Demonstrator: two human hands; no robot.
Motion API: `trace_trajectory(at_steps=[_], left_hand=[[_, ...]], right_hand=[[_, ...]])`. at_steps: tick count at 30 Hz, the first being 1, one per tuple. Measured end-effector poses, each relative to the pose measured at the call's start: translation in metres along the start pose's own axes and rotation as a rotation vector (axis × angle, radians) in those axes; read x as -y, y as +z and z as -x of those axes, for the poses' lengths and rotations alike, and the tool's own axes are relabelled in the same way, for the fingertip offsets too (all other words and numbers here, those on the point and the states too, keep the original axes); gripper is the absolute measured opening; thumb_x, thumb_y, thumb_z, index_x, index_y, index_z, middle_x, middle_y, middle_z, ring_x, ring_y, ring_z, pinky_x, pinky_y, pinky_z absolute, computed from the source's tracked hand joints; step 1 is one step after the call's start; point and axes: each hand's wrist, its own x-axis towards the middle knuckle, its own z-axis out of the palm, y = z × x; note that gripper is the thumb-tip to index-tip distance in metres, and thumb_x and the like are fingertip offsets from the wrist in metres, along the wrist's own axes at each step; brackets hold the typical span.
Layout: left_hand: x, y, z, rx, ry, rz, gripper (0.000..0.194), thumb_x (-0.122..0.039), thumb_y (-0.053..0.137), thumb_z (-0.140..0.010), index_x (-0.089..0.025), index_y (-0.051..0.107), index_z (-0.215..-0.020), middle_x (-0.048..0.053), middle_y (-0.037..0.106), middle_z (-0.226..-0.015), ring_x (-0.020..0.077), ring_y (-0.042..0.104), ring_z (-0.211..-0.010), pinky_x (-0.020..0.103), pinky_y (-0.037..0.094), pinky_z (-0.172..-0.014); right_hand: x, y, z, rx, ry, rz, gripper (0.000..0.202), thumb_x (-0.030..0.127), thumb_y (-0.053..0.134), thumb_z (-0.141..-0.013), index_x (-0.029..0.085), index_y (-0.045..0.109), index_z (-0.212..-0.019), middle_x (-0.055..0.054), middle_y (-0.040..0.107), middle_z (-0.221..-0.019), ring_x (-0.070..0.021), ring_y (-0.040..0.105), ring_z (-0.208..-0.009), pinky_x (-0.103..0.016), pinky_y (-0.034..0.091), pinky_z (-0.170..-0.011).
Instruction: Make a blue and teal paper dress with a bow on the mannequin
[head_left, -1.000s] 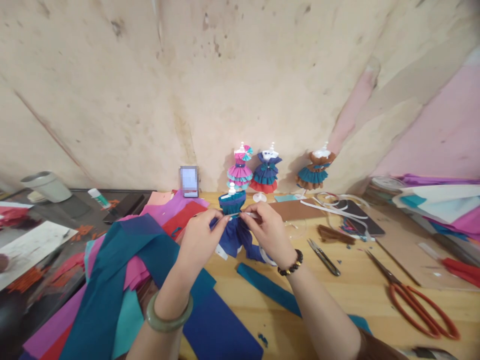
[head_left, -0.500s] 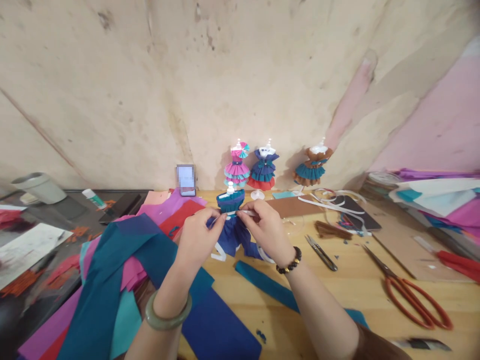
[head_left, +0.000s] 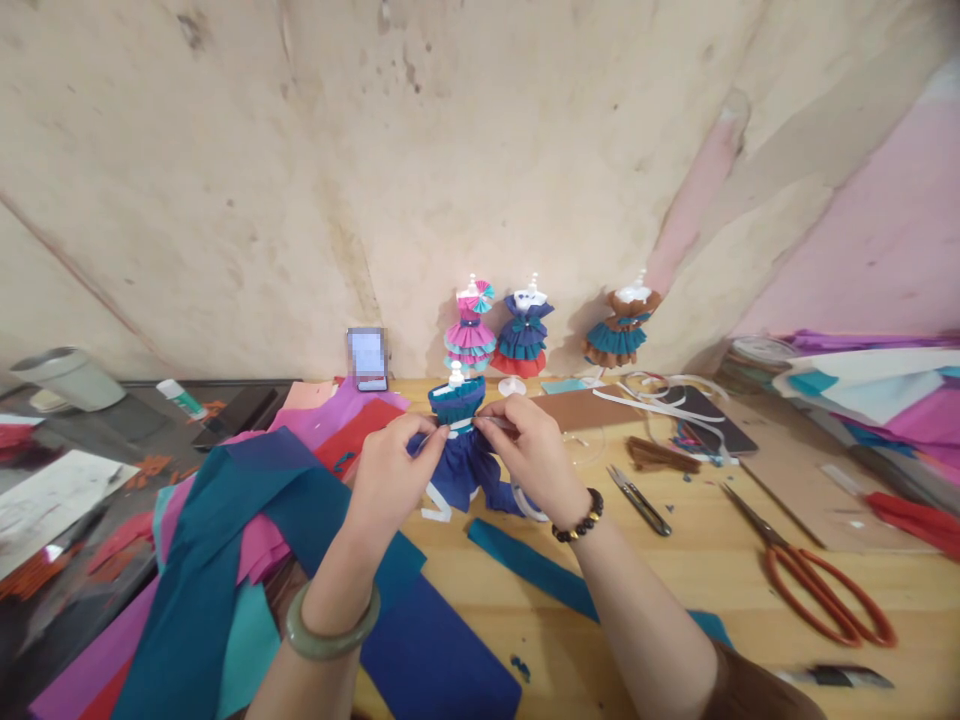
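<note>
At frame centre, the left hand (head_left: 396,470) and right hand (head_left: 527,452) pinched a white strip (head_left: 459,425) at the waist of a blue paper dress (head_left: 459,455) on the wooden table (head_left: 712,570).

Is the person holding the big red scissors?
No, the red scissors lie alone on the table; both the left hand and right hand pinch the blue paper dress.

Paper dress (head_left: 459,455) on mini mannequin stood upright on wooden table (head_left: 720,590), just in front of pink paper dress (head_left: 469,338) at wall. Teal pleated bodice up top, dark blue skirt flaring below, white knob at neck. White strip (head_left: 459,425) ran across waist, approx. horizontal; another white piece hung at skirt's lower left edge. Skirt hem touched table.
</note>
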Motion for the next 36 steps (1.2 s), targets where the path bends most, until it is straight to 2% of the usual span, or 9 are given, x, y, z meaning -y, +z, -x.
trace_trajectory(at_steps=[8,19,25,36], left_hand=[[-0.001,-0.001,0.0,0.021,0.026,-0.016,0.02,-0.034,0.058,-0.087,-0.022,0.063,-0.073,-0.001,0.071,-0.076,0.015,0.063,-0.065,0.026,0.047,-0.068],[0.002,-0.005,-0.001,0.082,0.011,0.03,0.021,-0.036,0.059,-0.086,-0.021,0.064,-0.073,-0.002,0.07,-0.075,0.0137,0.062,-0.063,0.024,0.043,-0.061],[0.001,-0.008,-0.001,0.133,0.004,0.067,0.024,-0.037,0.058,-0.086,-0.019,0.064,-0.071,-0.001,0.07,-0.071,0.0144,0.062,-0.065,0.024,0.043,-0.062],[0.005,-0.006,-0.004,0.191,-0.067,0.338,0.022,-0.035,0.063,-0.081,-0.017,0.062,-0.069,-0.001,0.064,-0.064,0.013,0.058,-0.06,0.023,0.043,-0.058]], right_hand=[[0.001,-0.002,0.0,0.006,-0.001,-0.005,0.009,0.021,0.06,-0.09,0.021,0.064,-0.082,-0.004,0.063,-0.08,-0.0194,0.061,-0.077,-0.03,0.048,-0.068],[-0.002,-0.007,-0.002,0.033,-0.012,-0.018,0.008,0.02,0.062,-0.089,0.02,0.068,-0.085,-0.005,0.066,-0.081,-0.0192,0.062,-0.078,-0.03,0.048,-0.07],[-0.002,-0.01,-0.003,0.093,-0.064,-0.053,0.014,0.021,0.059,-0.092,0.021,0.071,-0.085,-0.005,0.065,-0.081,-0.0187,0.062,-0.079,-0.03,0.049,-0.072],[0.001,-0.019,-0.004,0.171,-0.086,-0.135,0.017,0.02,0.06,-0.091,0.019,0.07,-0.077,-0.002,0.061,-0.076,-0.0158,0.06,-0.072,-0.028,0.048,-0.069]])
